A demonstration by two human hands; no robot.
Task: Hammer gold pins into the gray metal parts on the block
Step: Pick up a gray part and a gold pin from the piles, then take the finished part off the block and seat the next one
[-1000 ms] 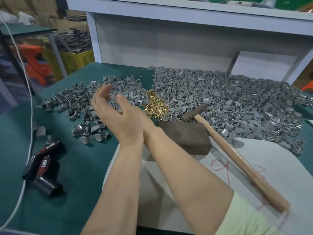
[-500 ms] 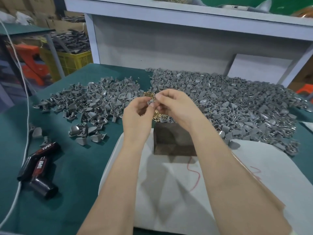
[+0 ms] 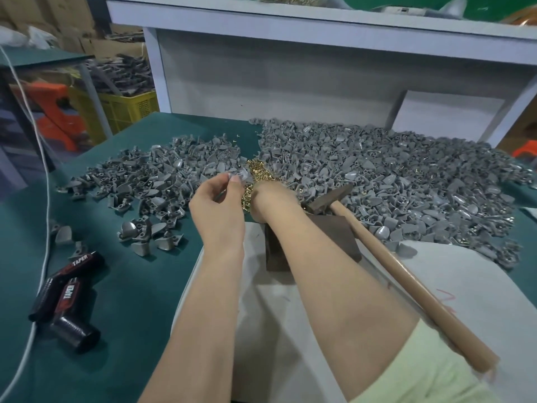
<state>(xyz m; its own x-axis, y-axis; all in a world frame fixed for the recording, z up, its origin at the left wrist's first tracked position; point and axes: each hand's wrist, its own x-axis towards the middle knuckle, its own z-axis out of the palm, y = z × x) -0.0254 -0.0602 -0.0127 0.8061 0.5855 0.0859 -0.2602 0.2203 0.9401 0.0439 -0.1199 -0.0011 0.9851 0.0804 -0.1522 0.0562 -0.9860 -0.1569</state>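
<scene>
My left hand (image 3: pixel 216 206) pinches a small gray metal part (image 3: pixel 241 175) between thumb and fingertips, held just above the table. My right hand (image 3: pixel 273 200) is right beside it, lowered onto the pile of gold pins (image 3: pixel 258 173); its fingers are hidden behind the back of the hand. The dark brown block (image 3: pixel 337 237) sits on a white sheet (image 3: pixel 436 286), partly covered by my right forearm, with no part visible on it. A hammer (image 3: pixel 328 199) lies with its head on the block's far edge and its wooden handle (image 3: pixel 406 280) runs toward the near right.
Heaps of gray metal parts cover the green table on the left (image 3: pixel 151 181) and the right (image 3: pixel 392 175). A black and red tool (image 3: pixel 65 289) and a white cable (image 3: pixel 43 228) lie at the near left. A gray shelf unit (image 3: pixel 276 68) stands behind the table.
My right hand has left the gray part and dropped onto the gold pins. My left hand still pinches the part. The hammer shows again beside my right forearm.
</scene>
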